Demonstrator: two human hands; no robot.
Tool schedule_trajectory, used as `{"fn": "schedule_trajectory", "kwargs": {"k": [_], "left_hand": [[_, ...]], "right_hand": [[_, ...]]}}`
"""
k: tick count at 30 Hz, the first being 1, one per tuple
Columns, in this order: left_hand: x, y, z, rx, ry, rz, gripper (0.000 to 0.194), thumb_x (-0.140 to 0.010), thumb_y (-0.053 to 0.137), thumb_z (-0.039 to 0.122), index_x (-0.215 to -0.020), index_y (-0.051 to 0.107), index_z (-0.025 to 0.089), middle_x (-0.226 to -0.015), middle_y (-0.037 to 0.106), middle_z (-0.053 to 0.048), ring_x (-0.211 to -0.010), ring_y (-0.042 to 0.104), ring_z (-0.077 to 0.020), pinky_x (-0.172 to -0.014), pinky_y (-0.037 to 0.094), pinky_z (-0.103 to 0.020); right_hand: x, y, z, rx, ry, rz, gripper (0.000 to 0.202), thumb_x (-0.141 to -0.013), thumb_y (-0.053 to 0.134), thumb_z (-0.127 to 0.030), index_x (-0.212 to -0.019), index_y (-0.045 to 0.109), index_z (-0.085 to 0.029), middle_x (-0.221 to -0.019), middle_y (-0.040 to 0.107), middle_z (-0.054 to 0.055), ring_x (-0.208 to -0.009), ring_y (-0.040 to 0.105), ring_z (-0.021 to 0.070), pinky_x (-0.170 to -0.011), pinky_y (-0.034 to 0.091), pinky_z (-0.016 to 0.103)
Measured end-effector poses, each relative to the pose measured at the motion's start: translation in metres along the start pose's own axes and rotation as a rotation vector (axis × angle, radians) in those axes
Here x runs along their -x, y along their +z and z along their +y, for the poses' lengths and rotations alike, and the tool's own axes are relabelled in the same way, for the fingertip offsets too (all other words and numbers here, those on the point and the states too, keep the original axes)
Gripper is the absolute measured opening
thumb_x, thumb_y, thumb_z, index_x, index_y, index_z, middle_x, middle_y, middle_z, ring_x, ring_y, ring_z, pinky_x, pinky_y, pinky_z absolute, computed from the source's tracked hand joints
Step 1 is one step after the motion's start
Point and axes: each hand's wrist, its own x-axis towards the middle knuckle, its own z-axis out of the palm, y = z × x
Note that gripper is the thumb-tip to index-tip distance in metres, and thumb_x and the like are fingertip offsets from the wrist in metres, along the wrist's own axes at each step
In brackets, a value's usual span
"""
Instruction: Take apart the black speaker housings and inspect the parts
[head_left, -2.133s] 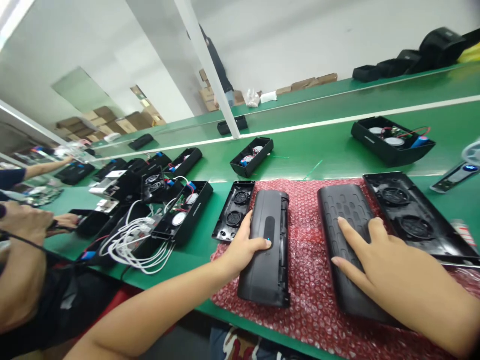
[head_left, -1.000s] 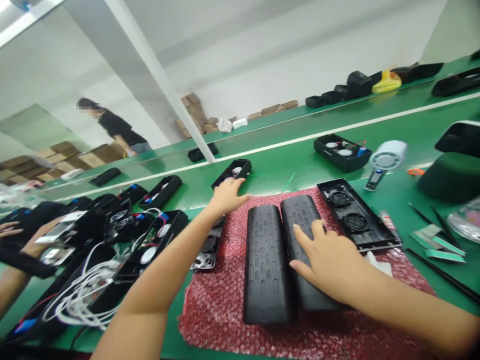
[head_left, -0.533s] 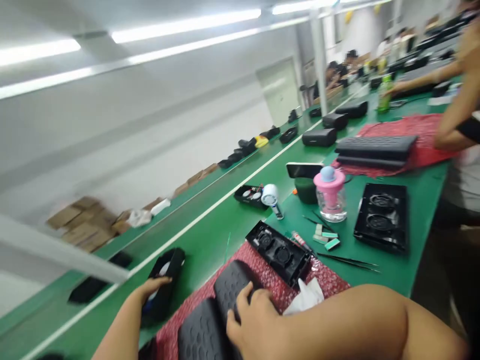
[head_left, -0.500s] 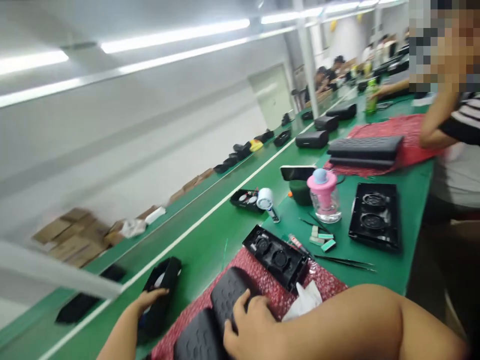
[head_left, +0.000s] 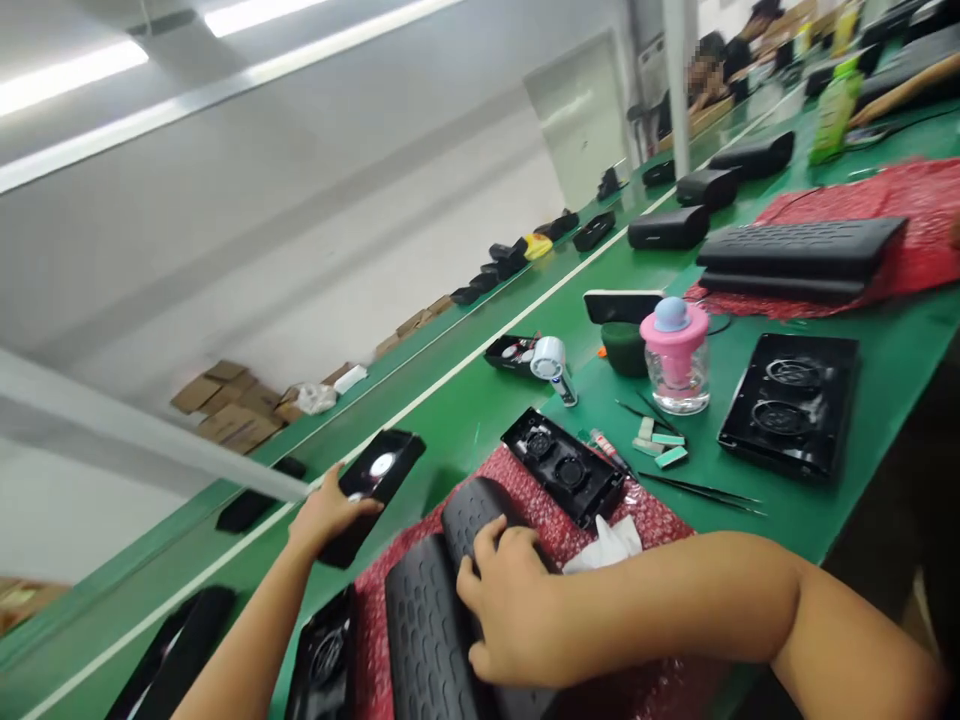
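Observation:
My left hand (head_left: 327, 520) grips a black speaker housing (head_left: 394, 462) by its near edge; pale round parts show inside. The housing is tilted over the green bench. Fingers spread and bent, my right hand (head_left: 517, 590) rests on a dark speaker shell with a dimpled top (head_left: 476, 510). A second dimpled shell (head_left: 431, 620) lies beside it, left of that hand. Both shells are on red bubble wrap (head_left: 667, 530). Just beyond my right hand is an open black panel with two round drivers (head_left: 562, 470). Another such panel (head_left: 328, 655) lies at the lower left.
White tissue (head_left: 611, 545), tweezers (head_left: 705, 490), a marker-like tube (head_left: 609, 450) and small green-white pads (head_left: 664, 448) lie nearby. Behind stand a pink-lidded bottle (head_left: 675, 365) and a small white fan (head_left: 551, 362). Farther right is another driver panel (head_left: 795, 410). Black housings (head_left: 667, 228) line the bench.
My left hand has closed on the black housing and brought it up and to the right. My right hand stays on the shells. The view has shifted; more of the near bench shows.

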Motion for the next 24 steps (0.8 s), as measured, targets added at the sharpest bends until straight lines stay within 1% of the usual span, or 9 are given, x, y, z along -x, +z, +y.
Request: {"fn": "schedule_trajectory", "kwargs": {"k": [2,4,8,14,17,19,21,23,24], "left_hand": [[0.027,-0.008,0.016,0.082,0.048,-0.042,0.111,-0.058,0.081,0.047,-0.150,0.030,0.010,-0.130,0.062,-0.025,-0.113,0.064,-0.0410,-0.095,0.050,-0.050],[0.049,-0.010,0.032,0.119,0.068,-0.066,0.112,-0.056,0.082,0.046,-0.151,0.029,0.016,-0.137,0.058,-0.020,-0.119,0.061,-0.0384,-0.100,0.048,-0.047],[0.074,0.009,0.048,0.177,0.128,-0.119,0.112,-0.054,0.083,0.042,-0.151,0.031,0.020,-0.142,0.055,-0.015,-0.128,0.056,-0.0355,-0.107,0.044,-0.043],[0.079,0.038,0.049,0.255,0.234,-0.216,0.107,-0.056,0.077,0.049,-0.147,0.037,0.009,-0.141,0.055,-0.021,-0.129,0.055,-0.0382,-0.110,0.043,-0.048],[0.075,0.030,0.049,0.280,0.244,-0.214,0.104,-0.056,0.077,0.048,-0.146,0.040,0.009,-0.143,0.054,-0.022,-0.132,0.052,-0.0383,-0.112,0.041,-0.049],[0.082,0.018,0.052,0.294,0.215,-0.154,0.091,-0.066,0.070,0.047,-0.143,0.043,0.008,-0.146,0.050,-0.023,-0.137,0.047,-0.0378,-0.116,0.036,-0.050],[0.105,0.007,0.058,0.311,0.168,-0.069,0.071,-0.080,0.055,0.046,-0.138,0.046,0.005,-0.144,0.050,-0.024,-0.137,0.046,-0.0364,-0.117,0.034,-0.051],[0.145,0.000,0.067,0.336,0.155,-0.011,0.057,-0.088,0.044,0.042,-0.133,0.051,0.007,-0.139,0.055,-0.022,-0.132,0.051,-0.0328,-0.116,0.036,-0.050],[0.170,-0.001,0.072,0.349,0.182,-0.010,0.054,-0.087,0.048,0.042,-0.132,0.053,0.012,-0.141,0.055,-0.017,-0.134,0.050,-0.0298,-0.117,0.036,-0.046]], "right_hand": [[0.001,0.002,-0.001,0.004,0.021,-0.004,0.076,-0.090,0.053,-0.054,-0.146,0.047,-0.002,-0.141,0.047,0.037,-0.125,0.050,0.0520,-0.072,0.054,0.063],[0.002,0.003,-0.002,0.038,0.041,-0.027,0.077,-0.092,0.050,-0.055,-0.148,0.043,-0.002,-0.142,0.044,0.039,-0.124,0.052,0.0513,-0.074,0.053,0.061],[0.002,0.002,-0.003,0.091,0.074,-0.075,0.077,-0.094,0.045,-0.056,-0.152,0.038,-0.006,-0.143,0.040,0.042,-0.120,0.057,0.0492,-0.076,0.053,0.056],[0.004,0.002,-0.003,0.100,0.054,-0.075,0.079,-0.094,0.042,-0.059,-0.152,0.037,-0.006,-0.146,0.039,0.039,-0.123,0.055,0.0490,-0.077,0.053,0.056],[0.005,0.000,-0.002,0.080,0.064,-0.080,0.078,-0.094,0.044,-0.057,-0.152,0.038,-0.005,-0.145,0.040,0.040,-0.125,0.054,0.0490,-0.078,0.053,0.057],[0.006,-0.002,-0.003,0.059,0.070,-0.077,0.077,-0.093,0.047,-0.056,-0.151,0.039,-0.005,-0.144,0.041,0.040,-0.121,0.057,0.0484,-0.078,0.053,0.057],[0.008,-0.005,-0.002,0.039,0.076,-0.073,0.077,-0.093,0.050,-0.054,-0.150,0.040,-0.005,-0.143,0.041,0.041,-0.115,0.061,0.0473,-0.077,0.053,0.056],[0.009,-0.007,-0.002,0.018,0.086,-0.075,0.076,-0.092,0.053,-0.053,-0.150,0.041,-0.005,-0.143,0.041,0.042,-0.110,0.064,0.0468,-0.077,0.053,0.056],[0.009,-0.007,-0.001,0.006,0.094,-0.078,0.076,-0.091,0.055,-0.053,-0.150,0.041,-0.005,-0.143,0.040,0.042,-0.108,0.065,0.0467,-0.078,0.052,0.057]]}}
